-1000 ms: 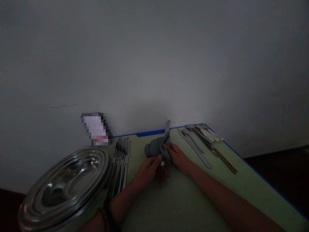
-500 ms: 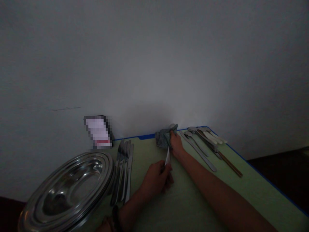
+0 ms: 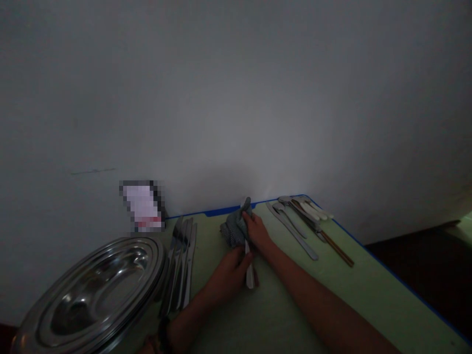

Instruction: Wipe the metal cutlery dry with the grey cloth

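My left hand (image 3: 232, 270) grips a silver piece of cutlery (image 3: 250, 279) by its flat handle, whose end sticks out below the fingers. A crumpled grey-blue cloth (image 3: 233, 228) is wrapped around the upper part of that piece, so I cannot tell its kind. Pinching the cloth around it is my right hand (image 3: 258, 233), just beyond the left. Left of my hands lies a row of knives and forks (image 3: 180, 268). To the right are a table knife (image 3: 295, 231) and a spoon (image 3: 291, 221).
Stacked oval metal dishes (image 3: 92, 290) stand at the front left of the green table (image 3: 280, 314). A blurred-out phone (image 3: 143, 206) leans on the wall (image 3: 236, 98). Brown chopsticks (image 3: 337, 248) and white-handled cutlery (image 3: 313, 209) lie near the blue right edge.
My hands have come closer together along the piece of cutlery, and its handle end now shows below my left hand. The view has shifted slightly.
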Available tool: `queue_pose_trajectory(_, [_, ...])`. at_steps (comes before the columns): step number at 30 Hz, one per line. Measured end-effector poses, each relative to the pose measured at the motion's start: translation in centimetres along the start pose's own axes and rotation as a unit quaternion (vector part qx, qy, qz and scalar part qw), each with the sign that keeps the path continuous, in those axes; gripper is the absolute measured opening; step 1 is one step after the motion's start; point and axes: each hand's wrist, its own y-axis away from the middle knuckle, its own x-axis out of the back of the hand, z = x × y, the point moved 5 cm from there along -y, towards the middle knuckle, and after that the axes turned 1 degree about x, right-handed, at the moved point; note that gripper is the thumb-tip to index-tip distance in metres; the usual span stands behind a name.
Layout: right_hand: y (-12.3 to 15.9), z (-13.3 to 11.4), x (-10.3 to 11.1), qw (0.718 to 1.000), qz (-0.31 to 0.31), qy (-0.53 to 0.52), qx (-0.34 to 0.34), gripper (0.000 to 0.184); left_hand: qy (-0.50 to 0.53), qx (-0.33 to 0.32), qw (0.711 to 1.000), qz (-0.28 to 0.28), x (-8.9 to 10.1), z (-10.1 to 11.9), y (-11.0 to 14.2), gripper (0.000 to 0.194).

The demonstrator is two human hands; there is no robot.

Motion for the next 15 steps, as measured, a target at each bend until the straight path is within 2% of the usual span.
queue_pose_trajectory(3, [-1.1,0.1,-0.3,0.999,0.016,0.024,-0.039,0.030,0.000,0.027,1.000,0.002,0.2,-0.1,-0.3,0.027])
queue_pose_trajectory(6, [-2.3,0.1,-0.8,0.998,0.030,0.041,-0.049,0.026,0.027,0.057,0.998,-0.001,0.3,-0.4,-0.6,0.028])
queue_pose_trajectory(11, [-3.9,0.5,-1.4,0.995,0.061,0.047,-0.056,0.023,0.028,0.051,0.997,0.047,0.7,-0.7,-0.8,0.028])
queue_pose_trajectory(15, [-5.3,1.2,-1.7,0.997,0.070,0.011,-0.031,0.022,0.005,0.044,0.998,0.036,0.6,-0.8,-0.9,0.027])
